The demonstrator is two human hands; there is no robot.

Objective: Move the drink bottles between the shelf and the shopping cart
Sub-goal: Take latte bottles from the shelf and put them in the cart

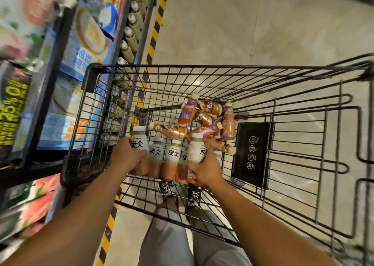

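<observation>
- The shopping cart (95, 111), a black wire basket, stands just right of the shelf (60, 83), with both bare forearms reaching down into its near end.
- The left hand (126, 156) grips a white-capped bottle (139, 142) with a white-and-tan body and dark characters on its label; the fingers wrap around its lower half, and it stands upright at the left end of a row.
- The right hand (204, 169) holds a second bottle of the same kind (197, 150) at the right end of that row, fingers curled around its base, the bottle tilted slightly.
- Between the two hands three more matching bottles (172, 158) stand close together, touching or nearly so, on the cart floor.
- Farther in, a loose pile of copper-and-purple coffee bottles (204, 120) lies on its sides, overlapping at mixed angles.
- A black panel (251, 154) with white warning symbols hangs on the folded child-seat flap to the right of the bottles.
- On the shelf, blue boxed goods (85, 43) fill the near levels, and a row of silver-capped bottles (131, 32) runs along the far edge.
- Yellow-and-black hazard tape (155, 28) marks the tiled floor beside the shelf base.
- Grey trousers and patterned shoes (168, 188) show under the cart.
</observation>
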